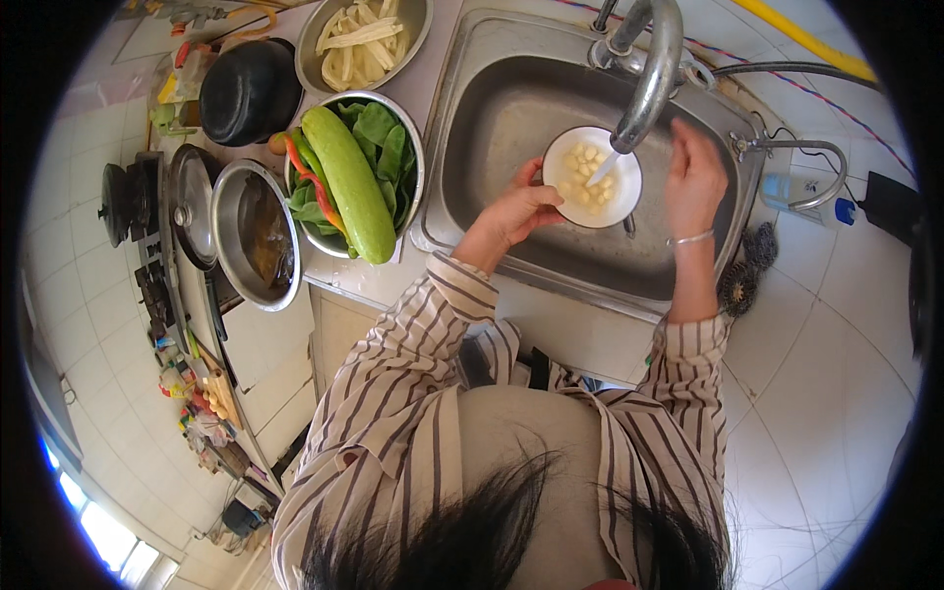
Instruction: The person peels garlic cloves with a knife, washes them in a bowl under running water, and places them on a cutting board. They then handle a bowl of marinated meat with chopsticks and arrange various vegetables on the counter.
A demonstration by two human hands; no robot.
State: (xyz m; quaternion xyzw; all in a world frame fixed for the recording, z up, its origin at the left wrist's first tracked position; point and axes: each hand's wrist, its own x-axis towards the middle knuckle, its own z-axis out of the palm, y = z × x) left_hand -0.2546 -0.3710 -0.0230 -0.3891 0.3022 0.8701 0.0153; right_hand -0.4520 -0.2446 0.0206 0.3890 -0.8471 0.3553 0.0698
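My left hand (521,208) grips the rim of a white bowl (627,193) over the sink. Peeled garlic cloves (584,167) lie in water in the bowl. A stream of water (603,169) runs into it from the metal faucet (649,96) just above. My right hand (697,177), slightly blurred, is raised to the right of the bowl and faucet, apart from both. Its fingers are loosely bent, and nothing shows in them. The stainless steel sink (509,110) lies beneath both hands.
Left of the sink, a metal bowl holds a pale green gourd (346,184), leafy greens (380,133) and a red chili pepper (313,181). Nearby are a bowl of pale strips (361,44), a basin with dark contents (254,228) and a black pan (251,92). Scouring pads (745,273) lie right.
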